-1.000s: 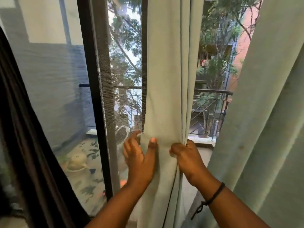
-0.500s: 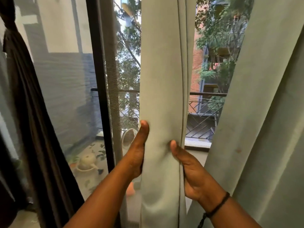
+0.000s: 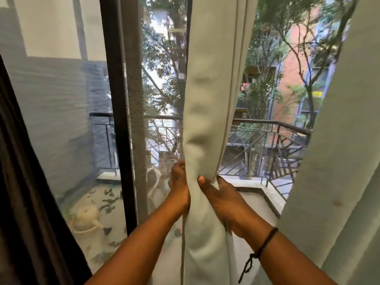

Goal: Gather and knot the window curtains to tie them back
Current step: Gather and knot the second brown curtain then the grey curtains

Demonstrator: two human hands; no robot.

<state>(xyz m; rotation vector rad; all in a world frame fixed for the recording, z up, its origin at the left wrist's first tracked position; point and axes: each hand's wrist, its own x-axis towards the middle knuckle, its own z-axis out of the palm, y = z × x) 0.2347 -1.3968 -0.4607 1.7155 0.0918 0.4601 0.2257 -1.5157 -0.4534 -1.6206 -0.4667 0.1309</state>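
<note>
- Pale curtain panel hangs down the centre of the frame, between the dark window frame on its left and a second pale curtain filling the right edge.
- Change since half a second ago: both hands have closed in. Then they stood apart on the panel's two edges with thumbs raised; now they meet at lower centre and the cloth between them is squeezed into a narrow bunch.
- Left hand sits on the panel's left edge, fingers wrapped behind the fabric and mostly hidden; it grips the curtain.
- Right hand is on the right side, thumb pressed across the front of the cloth, fingers curled round the bunched fold; also gripping. A dark cord bracelet is on that wrist.
- Above the grip the panel shows soft creases and pulls inward; below it the cloth hangs as a tight column to the bottom edge.
- Reading: gathering of this panel looks close to done, with its width collected at one height. No loop or knot is formed yet.
- Next likely need: twist or cross the gathered length to begin the knot, keeping the bunch from slipping loose.
- Dark curtain at the left edge hangs untouched; balcony railing shows outside.
</note>
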